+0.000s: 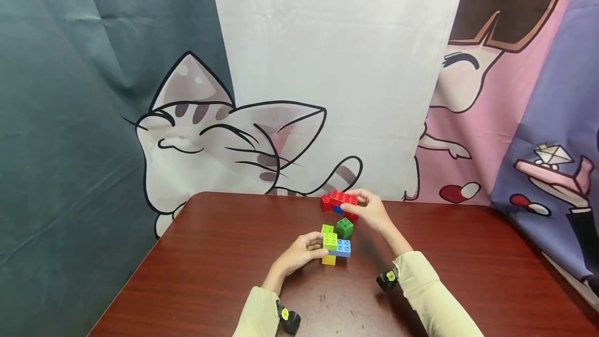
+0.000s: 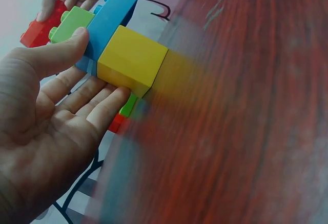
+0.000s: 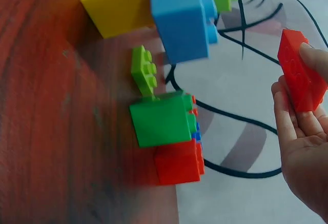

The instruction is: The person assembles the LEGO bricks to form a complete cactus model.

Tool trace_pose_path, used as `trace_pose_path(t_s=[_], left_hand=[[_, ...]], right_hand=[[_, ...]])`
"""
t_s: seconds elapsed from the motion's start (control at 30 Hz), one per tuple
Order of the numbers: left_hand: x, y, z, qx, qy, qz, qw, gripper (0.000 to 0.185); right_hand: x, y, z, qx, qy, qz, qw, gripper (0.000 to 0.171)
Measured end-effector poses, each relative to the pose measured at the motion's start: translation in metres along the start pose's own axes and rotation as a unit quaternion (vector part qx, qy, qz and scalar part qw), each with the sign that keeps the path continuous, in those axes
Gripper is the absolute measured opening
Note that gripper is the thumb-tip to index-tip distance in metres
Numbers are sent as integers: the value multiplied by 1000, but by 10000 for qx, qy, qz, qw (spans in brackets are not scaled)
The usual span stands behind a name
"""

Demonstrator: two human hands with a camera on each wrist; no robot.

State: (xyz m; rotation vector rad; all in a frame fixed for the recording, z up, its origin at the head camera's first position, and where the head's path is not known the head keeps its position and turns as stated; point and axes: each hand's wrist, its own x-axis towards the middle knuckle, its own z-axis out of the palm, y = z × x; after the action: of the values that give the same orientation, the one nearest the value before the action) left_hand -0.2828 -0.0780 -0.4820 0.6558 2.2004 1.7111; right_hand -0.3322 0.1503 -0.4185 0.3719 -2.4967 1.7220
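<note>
Between thumb and fingers, my left hand [image 1: 301,252] holds a stack of toy building bricks. A yellow brick [image 2: 132,60] forms its bottom, a light blue brick [image 2: 115,21] lies across that, and a light green brick [image 1: 329,240] tops it. Farther back, my right hand [image 1: 372,211] pinches a red brick [image 3: 298,78] by its end, raised over the back of the table. In the head view the raised brick overlaps a small red brick [image 1: 325,203], a dark blue brick [image 1: 338,209] and another red brick [image 1: 351,216].
A dark green brick [image 1: 344,228] sits between the two hands. Just behind the held stack lies another light green brick [image 3: 143,70]. The brown wooden table [image 1: 224,264] ends at a printed cloth backdrop [image 1: 337,66] close behind the red bricks.
</note>
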Motion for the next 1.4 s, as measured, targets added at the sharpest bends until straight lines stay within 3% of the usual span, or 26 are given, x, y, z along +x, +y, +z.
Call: trace_pose_path(t_s=[1.03,1.4], left_hand=[[0,1,-3,-150,50,-143,9998,52],[2,-5,-3,-302,-17,-156,9994,52]], right_hand=[[-25,-5,30,545,-940,-223,9938,39],[-33,2,35,547,-1007,-296,9930,39]])
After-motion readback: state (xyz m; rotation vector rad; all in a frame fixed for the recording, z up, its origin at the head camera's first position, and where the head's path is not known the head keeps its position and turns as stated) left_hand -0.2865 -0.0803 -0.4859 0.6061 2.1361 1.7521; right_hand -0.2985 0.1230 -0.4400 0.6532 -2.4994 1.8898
